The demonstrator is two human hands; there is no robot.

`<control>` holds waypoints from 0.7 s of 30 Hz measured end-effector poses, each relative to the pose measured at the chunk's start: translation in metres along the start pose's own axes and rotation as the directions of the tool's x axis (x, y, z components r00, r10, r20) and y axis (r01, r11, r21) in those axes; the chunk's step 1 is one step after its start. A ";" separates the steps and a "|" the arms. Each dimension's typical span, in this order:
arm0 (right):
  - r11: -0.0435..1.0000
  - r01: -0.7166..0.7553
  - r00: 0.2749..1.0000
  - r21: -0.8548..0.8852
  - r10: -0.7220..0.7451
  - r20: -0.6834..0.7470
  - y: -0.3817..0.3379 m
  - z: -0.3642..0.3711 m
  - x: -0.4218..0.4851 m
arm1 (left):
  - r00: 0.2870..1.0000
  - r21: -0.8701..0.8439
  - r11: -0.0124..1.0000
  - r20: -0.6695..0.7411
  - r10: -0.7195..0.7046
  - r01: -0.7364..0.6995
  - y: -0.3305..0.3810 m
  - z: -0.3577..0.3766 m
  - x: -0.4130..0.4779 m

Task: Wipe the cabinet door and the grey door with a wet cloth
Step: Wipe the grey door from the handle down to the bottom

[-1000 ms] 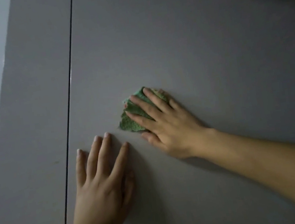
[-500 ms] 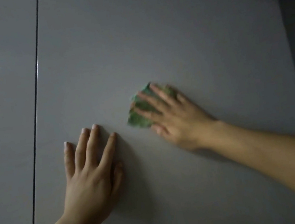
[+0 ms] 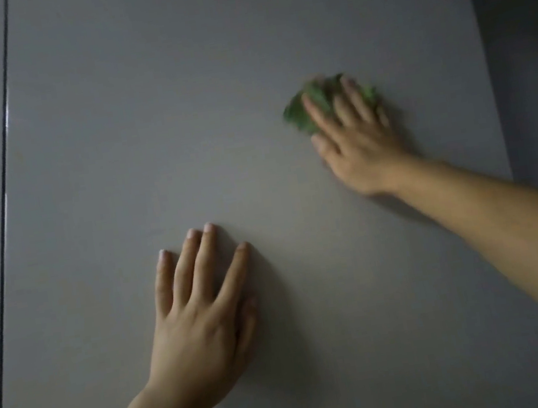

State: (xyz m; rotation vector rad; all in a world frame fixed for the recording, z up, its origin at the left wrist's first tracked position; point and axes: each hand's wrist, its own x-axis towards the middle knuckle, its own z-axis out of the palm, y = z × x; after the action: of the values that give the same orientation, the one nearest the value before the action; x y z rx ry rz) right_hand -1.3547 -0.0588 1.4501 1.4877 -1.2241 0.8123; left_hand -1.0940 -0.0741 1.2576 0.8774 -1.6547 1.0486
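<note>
A flat grey door (image 3: 244,86) fills the view. At two o'clock the right hand (image 3: 356,146) presses a crumpled green cloth (image 3: 296,115) against it, grip spread, fingers straight over the cloth and blurred. At seven o'clock the left hand (image 3: 201,324) lies flat on the door, fingers straight, holding nothing. A dark seam (image 3: 2,206) runs down at nine o'clock. To wipe well, press evenly and overlap the passes out to the edges; the patch under the bracing hand likely needs wiping too.

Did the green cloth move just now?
Yes. The cloth slid right, away from the dark seam and toward the door's right edge.
</note>
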 end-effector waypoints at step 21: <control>0.929 0.365 0.929 -0.064 -0.368 -0.032 0.047 0.032 -0.108 | 0.997 -0.030 0.998 0.037 0.064 -0.063 0.081 0.022 0.009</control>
State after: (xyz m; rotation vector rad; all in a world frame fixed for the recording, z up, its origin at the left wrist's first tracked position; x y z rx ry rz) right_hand -1.4309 -0.0579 1.3549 1.5810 -0.8891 0.5495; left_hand -1.1766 -0.0653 1.2431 0.8351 -1.7352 1.0549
